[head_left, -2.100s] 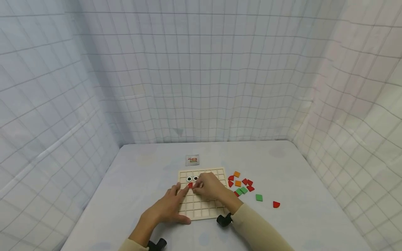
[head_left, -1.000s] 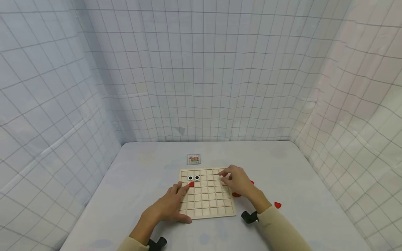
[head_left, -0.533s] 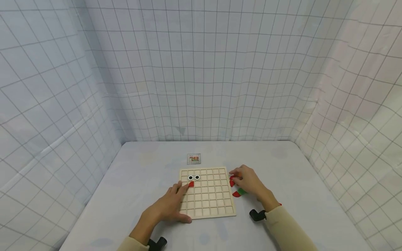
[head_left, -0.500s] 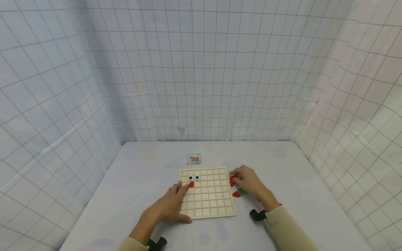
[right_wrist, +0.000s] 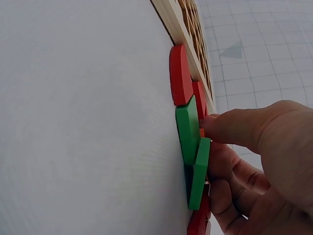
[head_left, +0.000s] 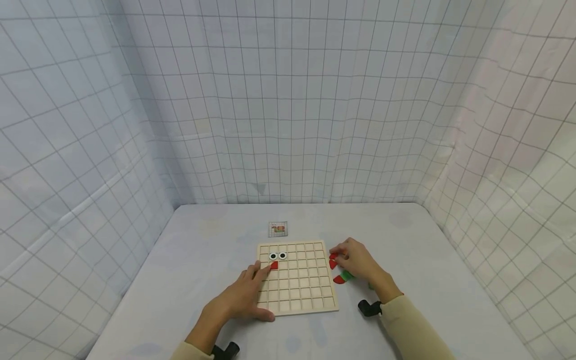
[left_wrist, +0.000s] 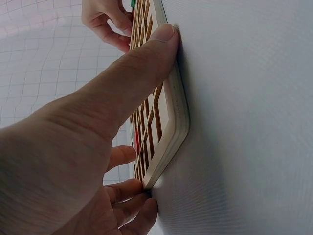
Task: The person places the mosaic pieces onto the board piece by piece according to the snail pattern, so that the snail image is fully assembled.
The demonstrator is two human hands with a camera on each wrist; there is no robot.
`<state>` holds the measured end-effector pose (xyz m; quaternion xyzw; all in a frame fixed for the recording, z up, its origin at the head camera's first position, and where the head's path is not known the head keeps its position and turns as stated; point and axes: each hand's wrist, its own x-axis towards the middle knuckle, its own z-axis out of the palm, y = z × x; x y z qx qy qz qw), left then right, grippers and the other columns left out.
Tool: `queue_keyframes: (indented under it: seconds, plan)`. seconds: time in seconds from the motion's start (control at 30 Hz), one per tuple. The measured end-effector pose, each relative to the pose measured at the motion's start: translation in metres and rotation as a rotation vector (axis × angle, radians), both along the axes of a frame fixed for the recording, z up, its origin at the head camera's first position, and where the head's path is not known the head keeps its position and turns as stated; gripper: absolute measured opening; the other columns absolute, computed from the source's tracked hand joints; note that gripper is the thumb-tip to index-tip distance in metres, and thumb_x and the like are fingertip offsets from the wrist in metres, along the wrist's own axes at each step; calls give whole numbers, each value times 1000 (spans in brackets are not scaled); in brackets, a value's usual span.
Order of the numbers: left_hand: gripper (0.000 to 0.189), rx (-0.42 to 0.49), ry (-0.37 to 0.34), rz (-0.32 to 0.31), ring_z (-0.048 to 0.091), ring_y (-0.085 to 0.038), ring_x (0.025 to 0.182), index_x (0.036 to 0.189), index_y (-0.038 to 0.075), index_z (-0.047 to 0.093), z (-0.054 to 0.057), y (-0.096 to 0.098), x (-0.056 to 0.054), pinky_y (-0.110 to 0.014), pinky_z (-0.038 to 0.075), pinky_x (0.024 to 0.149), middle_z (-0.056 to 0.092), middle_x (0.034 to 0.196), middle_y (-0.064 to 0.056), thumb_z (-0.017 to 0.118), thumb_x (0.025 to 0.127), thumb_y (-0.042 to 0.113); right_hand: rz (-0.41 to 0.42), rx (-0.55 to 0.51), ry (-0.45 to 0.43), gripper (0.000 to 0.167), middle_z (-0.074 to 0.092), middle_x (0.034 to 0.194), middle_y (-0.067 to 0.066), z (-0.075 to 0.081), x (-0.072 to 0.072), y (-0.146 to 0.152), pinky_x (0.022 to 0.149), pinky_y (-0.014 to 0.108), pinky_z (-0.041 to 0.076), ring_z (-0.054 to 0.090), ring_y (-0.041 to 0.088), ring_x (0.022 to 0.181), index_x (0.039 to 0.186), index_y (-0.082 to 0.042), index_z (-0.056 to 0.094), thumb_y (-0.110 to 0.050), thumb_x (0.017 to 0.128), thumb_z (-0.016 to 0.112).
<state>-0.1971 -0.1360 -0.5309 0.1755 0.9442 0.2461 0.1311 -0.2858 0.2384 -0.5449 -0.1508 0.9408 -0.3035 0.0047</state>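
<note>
A wooden grid board (head_left: pixel 303 300) lies on the table. Two round eye tiles (head_left: pixel 277 256) and one red rounded-corner tile (head_left: pixel 274 265) sit in its cells. My left hand (head_left: pixel 240 295) spreads over the board's left side, an index fingertip at that red tile. In the left wrist view, my left thumb (left_wrist: pixel 132 68) lies across the board's near edge. Right of the board, my right hand (head_left: pixel 357 260) has thumb and index finger at a red tile (head_left: pixel 333 256), which they seem to pinch; the wrist view hides the contact. Green tiles (right_wrist: pixel 188 129) lie under that hand.
Another red tile (head_left: pixel 332 264) and a further red tile (head_left: pixel 338 280) lie beside the board's right edge. Behind the board is a small picture card (head_left: pixel 278 229). Gridded white cloth (head_left: pixel 292 125) encloses the table (head_left: pixel 216 225) at the back and sides.
My right hand has left the red tile on the board and moved right to the loose tiles, nearly still over the last half second. The left hand stays in place.
</note>
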Motion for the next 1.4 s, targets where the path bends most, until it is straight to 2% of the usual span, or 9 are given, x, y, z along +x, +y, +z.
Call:
queue_keyframes:
  seconds: [0.37,0.73,0.9,1.17,1.3,1.4]
  plan:
    - [132,10,12,0,43,-54,167,180,7,38,-2,-1,1,-70,52,126,28,187,-34,109,79,54,-21,27,2,13,75,114,7,-2,-3,-1,85,31,54,60,15,94,118,-12,88,-7,106,83]
    - [132,4,1,12,43,-54,168,180,10,38,-2,0,2,-70,51,127,29,188,-32,109,78,54,-11,-33,-5,13,73,94,-3,-6,-3,2,75,27,49,58,14,86,109,-15,82,-5,103,87]
    - [133,1,6,15,44,-54,168,180,9,38,-1,1,3,-70,51,127,30,187,-32,110,78,54,-11,-69,-7,13,76,97,-3,-5,-1,1,77,27,52,60,13,87,108,-15,82,-4,103,87]
    - [133,9,13,10,44,-52,167,180,9,38,0,2,3,-69,52,127,30,187,-32,110,78,53,-17,-55,44,18,77,104,0,0,1,-4,76,25,51,59,13,87,120,-10,89,-2,106,82]
    - [133,6,13,13,44,-51,167,180,9,38,1,1,3,-69,52,126,30,187,-32,110,78,54,-8,-85,68,15,76,103,1,5,2,-9,75,24,50,59,13,87,118,-9,88,-1,107,81]
    - [134,2,11,17,44,-52,167,181,9,38,1,2,2,-69,52,127,30,187,-32,110,77,54,-6,-131,71,12,79,106,2,10,4,-14,78,25,56,66,12,88,114,-9,85,-1,106,82]
